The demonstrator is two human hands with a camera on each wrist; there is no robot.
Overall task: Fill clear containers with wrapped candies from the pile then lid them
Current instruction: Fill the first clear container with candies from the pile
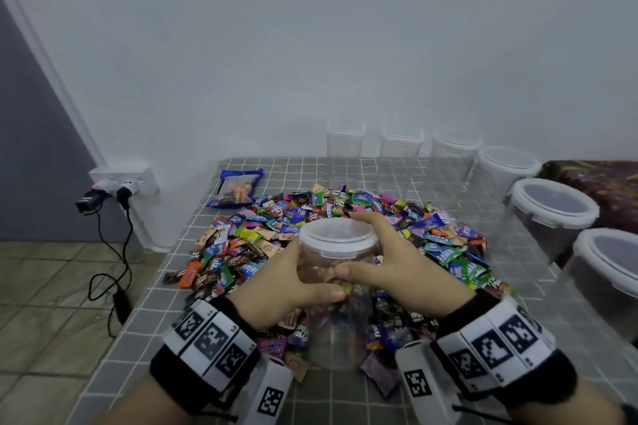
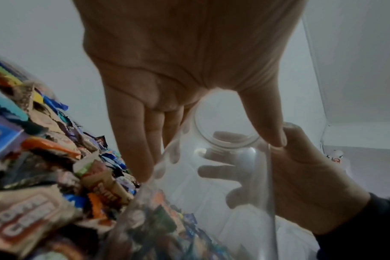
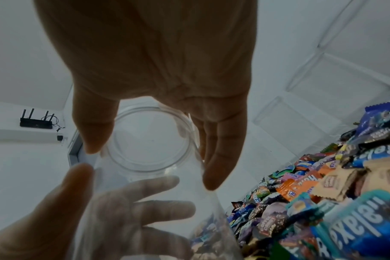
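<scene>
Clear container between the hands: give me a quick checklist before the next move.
1. Both hands hold the container: left hand and right hand wrap its sides. Ok.
2. Lid off for filling: it is on. Not ok.
3. Lid flaps latched: cannot tell.
4. Container empty inside, per wrist views: ok.
5. Candy pile within reach, around the container: ok.
6. Spare lidded containers along the right: ok.

Tablecloth [image 1: 397,176] showing grey with a white grid. Candy pile [image 1: 442,245] on it showing mixed orange, green, blue, purple and brown wrappers. Clear container [image 1: 336,286] in the pile carrying a translucent white lid [image 1: 336,235]. Blue packet [image 1: 238,188] lying behind-left of the pile. Wristbands [image 1: 207,342] showing black-and-white square markers.
</scene>
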